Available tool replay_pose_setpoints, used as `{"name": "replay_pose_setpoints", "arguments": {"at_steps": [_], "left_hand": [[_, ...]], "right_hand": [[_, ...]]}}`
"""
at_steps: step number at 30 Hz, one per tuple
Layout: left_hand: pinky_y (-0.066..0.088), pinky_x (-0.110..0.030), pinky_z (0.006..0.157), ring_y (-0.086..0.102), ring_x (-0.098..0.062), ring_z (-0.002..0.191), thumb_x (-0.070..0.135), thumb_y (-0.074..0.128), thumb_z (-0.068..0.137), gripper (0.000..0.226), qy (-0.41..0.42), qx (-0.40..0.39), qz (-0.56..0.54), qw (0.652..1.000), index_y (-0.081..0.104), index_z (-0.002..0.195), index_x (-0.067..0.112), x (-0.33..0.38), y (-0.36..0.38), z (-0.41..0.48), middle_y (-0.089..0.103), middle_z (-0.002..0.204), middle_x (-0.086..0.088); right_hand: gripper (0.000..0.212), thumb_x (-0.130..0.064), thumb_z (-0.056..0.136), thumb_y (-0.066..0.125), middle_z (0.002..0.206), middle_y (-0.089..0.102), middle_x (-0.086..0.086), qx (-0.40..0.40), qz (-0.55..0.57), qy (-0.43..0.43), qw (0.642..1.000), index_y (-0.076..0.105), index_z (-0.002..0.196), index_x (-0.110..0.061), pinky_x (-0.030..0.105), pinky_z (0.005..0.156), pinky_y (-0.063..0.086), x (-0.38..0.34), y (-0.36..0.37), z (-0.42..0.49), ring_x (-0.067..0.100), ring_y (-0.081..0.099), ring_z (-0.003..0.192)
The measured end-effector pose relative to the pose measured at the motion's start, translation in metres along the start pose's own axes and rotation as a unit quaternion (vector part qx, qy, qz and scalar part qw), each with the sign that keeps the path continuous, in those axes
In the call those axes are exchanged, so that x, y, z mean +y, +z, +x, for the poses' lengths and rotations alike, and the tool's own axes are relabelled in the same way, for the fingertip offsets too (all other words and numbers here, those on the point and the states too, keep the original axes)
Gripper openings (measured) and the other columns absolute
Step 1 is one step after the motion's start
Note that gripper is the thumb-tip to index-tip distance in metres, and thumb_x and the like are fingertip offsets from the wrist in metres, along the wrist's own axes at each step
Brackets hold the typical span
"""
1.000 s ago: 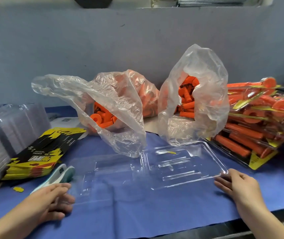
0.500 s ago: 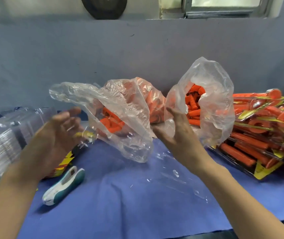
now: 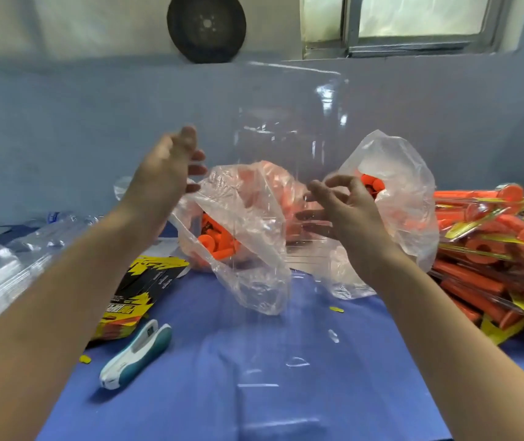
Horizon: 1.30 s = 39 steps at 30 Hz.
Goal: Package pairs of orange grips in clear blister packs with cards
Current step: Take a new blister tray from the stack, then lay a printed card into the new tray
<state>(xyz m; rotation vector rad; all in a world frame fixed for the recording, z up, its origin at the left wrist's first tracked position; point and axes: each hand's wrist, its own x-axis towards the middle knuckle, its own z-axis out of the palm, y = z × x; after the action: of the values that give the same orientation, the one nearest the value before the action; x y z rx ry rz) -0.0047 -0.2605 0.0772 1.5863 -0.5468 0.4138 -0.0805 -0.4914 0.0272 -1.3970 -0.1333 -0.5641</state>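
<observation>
Head view: a clear plastic blister pack is up in the air between the two hands. It is opened out and stands upright, its top edge level with the wall ledge and its lower half hanging down in front of the blue-covered tabletop.

The right hand is at the pack's right side. Its thumb and curled fingers seem to be pinching the plastic. The left hand is at the pack's left side with its fingers straight, spread and released. Blur hides whether they touch the plastic.

Behind the pack, two crumpled clear plastic bags, one on the left and one on the right, hold loose orange rubber grips.

To the right lies a heap of finished orange-and-yellow packs. To the left are a stack of yellow-and-black printed cards and, nearer, a white-and-teal handheld tool. At the far left edge are stacks of empty clear blisters.

A dark round disc leans on the ledge beside a window.
</observation>
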Motion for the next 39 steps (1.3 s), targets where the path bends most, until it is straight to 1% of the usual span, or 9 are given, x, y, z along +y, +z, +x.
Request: {"name": "replay_pose_setpoints", "arguments": {"at_steps": [4,9,12,16,19,23,33,36,39], "left_hand": [[0.05,-0.034,0.082,0.065,-0.013,0.091,0.062,0.044,0.094,0.03,-0.061,-0.093,0.115,0.987,0.055,0.1,0.034,-0.031,0.01,-0.02,0.067,0.106,0.0],[0.043,-0.015,0.08,0.059,0.006,0.095,0.056,0.049,0.095,0.049,0.042,-0.17,0.284,0.943,0.043,0.134,0.028,-0.057,0.013,-0.057,0.059,0.103,0.018],[0.043,-0.038,0.094,0.056,-0.016,0.103,0.034,0.053,0.099,0.05,0.129,-0.173,0.392,0.894,0.037,0.143,0.018,-0.076,0.023,-0.076,0.059,0.113,0.004],[0.04,-0.041,0.094,0.055,-0.026,0.112,0.022,0.052,0.099,0.043,0.156,-0.198,0.464,0.849,0.045,0.141,0.017,-0.106,0.033,-0.09,0.056,0.121,-0.005],[0.04,-0.039,0.089,0.054,-0.026,0.116,0.019,0.047,0.099,0.045,0.142,-0.233,0.525,0.806,0.041,0.144,0.023,-0.128,0.039,-0.095,0.051,0.13,-0.003],[0.035,-0.035,0.088,0.051,-0.026,0.12,0.015,0.041,0.099,0.052,0.108,-0.273,0.573,0.765,0.031,0.149,0.027,-0.153,0.05,-0.111,0.048,0.137,0.0],[0.031,-0.031,0.103,0.044,-0.019,0.125,0.031,0.039,0.102,0.042,0.1,-0.331,0.476,0.808,0.04,0.144,0.028,-0.171,0.078,-0.16,0.046,0.137,0.006],[0.031,-0.03,0.103,0.045,-0.017,0.123,0.035,0.037,0.103,0.039,0.091,-0.332,0.461,0.818,0.043,0.141,0.029,-0.173,0.077,-0.168,0.047,0.134,0.007],[0.032,-0.029,0.103,0.045,-0.015,0.123,0.036,0.038,0.103,0.037,0.08,-0.313,0.442,0.837,0.045,0.139,0.029,-0.175,0.075,-0.173,0.047,0.133,0.008]], "right_hand": [[0.02,-0.023,0.097,0.062,0.084,0.068,0.002,0.149,0.112,-0.008,0.982,0.044,0.098,-0.016,0.035,0.063,0.061,0.002,-0.008,-0.013,0.021,0.073,0.068],[0.024,-0.026,0.099,0.058,0.093,0.063,0.012,0.33,0.193,0.002,0.924,0.041,0.106,-0.01,0.029,0.064,0.059,0.034,-0.01,-0.046,0.018,0.072,0.067],[0.024,-0.024,0.099,0.058,0.085,0.059,0.01,0.438,0.211,0.033,0.874,0.039,0.106,-0.009,0.027,0.058,0.058,0.059,-0.006,-0.069,0.016,0.069,0.06],[0.024,-0.02,0.101,0.052,0.084,0.053,0.002,0.526,0.177,0.095,0.827,0.033,0.087,-0.019,0.02,0.054,0.054,0.086,0.001,-0.101,0.012,0.064,0.056],[0.025,-0.017,0.102,0.048,0.086,0.048,-0.002,0.542,0.152,0.14,0.815,0.03,0.084,-0.022,0.015,0.047,0.047,0.101,0.004,-0.117,0.003,0.062,0.048],[0.015,-0.014,0.099,0.047,0.086,0.05,0.003,0.551,0.057,0.221,0.803,0.033,0.102,-0.01,0.029,0.066,0.032,0.12,0.009,-0.131,0.027,0.049,0.075],[0.034,-0.019,0.094,0.05,0.094,0.06,0.018,0.486,0.065,0.295,0.82,0.051,0.12,0.003,0.034,0.063,0.037,0.142,0.005,-0.155,0.029,0.049,0.075],[0.017,-0.018,0.093,0.049,0.078,0.052,0.01,0.464,0.047,0.288,0.836,0.052,0.096,-0.002,0.034,0.056,0.033,0.13,0.001,-0.161,0.026,0.041,0.06],[0.019,-0.017,0.094,0.048,0.076,0.048,0.008,0.452,0.012,0.271,0.85,0.052,0.099,0.001,0.035,0.054,0.031,0.115,-0.005,-0.166,0.026,0.04,0.06]]}}
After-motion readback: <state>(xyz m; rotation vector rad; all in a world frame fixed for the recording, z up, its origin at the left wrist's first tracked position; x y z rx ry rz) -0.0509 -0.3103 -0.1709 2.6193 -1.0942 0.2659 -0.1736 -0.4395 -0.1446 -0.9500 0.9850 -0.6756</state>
